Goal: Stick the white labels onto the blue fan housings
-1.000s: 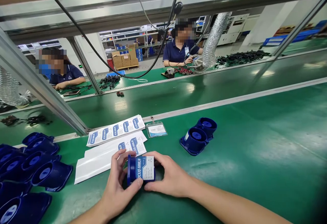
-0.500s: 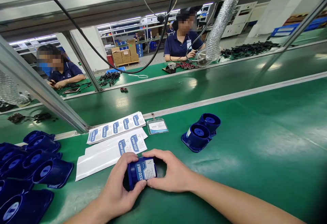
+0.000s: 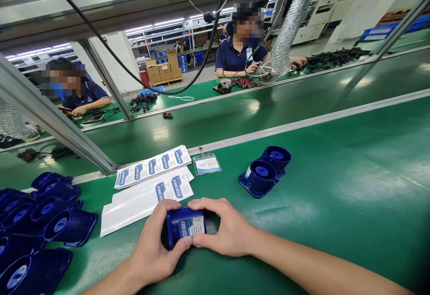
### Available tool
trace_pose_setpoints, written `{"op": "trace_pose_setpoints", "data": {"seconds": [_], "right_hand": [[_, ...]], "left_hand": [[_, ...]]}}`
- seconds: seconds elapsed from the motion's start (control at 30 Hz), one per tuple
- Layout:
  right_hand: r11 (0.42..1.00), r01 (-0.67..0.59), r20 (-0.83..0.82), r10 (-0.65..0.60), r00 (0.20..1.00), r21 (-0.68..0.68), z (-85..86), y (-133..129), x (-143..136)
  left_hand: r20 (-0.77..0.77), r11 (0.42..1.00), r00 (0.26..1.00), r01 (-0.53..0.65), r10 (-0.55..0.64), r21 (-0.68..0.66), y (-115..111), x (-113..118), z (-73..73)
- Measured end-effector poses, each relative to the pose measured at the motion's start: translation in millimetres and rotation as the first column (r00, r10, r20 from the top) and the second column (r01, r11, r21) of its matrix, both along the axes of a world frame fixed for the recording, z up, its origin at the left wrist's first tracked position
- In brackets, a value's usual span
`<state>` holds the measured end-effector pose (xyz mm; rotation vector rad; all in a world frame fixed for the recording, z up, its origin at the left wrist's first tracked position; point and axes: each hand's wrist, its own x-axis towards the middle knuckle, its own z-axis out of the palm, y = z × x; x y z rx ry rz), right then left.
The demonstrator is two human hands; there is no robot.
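- The left hand [image 3: 156, 245] is wrapped around the flanged end of the blue housing [image 3: 185, 216]; the right hand [image 3: 230, 231] holds its other end, thumb near and fingers beyond.
- The housing lies on its side between the two, label [image 3: 195, 227] toward the wearer, above or on the bench [image 3: 302, 219]; which cannot be told.
- It looks like moulded plastic: probably light and stiff, slightly slippery where glossy, hardly fragile. Flange and rim seem the best holds, sparing the label.
- Farther off, the sheets [image 3: 126, 214] lie flat, probably easily creased.
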<state>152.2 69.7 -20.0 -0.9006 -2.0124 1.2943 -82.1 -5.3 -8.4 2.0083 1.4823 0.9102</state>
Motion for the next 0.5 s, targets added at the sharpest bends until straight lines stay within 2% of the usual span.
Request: {"op": "trace_pose_setpoints", "data": {"seconds": [0.17, 0.33, 0.5], "right_hand": [[0.999, -0.032, -0.043, 0.032, 0.999, -0.007, -0.7, -2.2, 0.3], [0.997, -0.040, -0.114, 0.032, 0.993, -0.070, -5.8, -3.5, -0.4], [0.994, -0.049, -0.115, 0.037, 0.993, -0.102, -7.4, -3.9, 0.3]], "left_hand": [[0.065, 0.998, 0.998, -0.003, 0.000, 0.055, -2.7, 2.8, -0.2], [0.146, 0.999, 0.989, -0.016, 0.009, 0.045, -4.8, 4.9, 2.3], [0.142, 0.999, 0.990, -0.026, 0.022, 0.028, -4.9, 4.8, 5.4]]}}
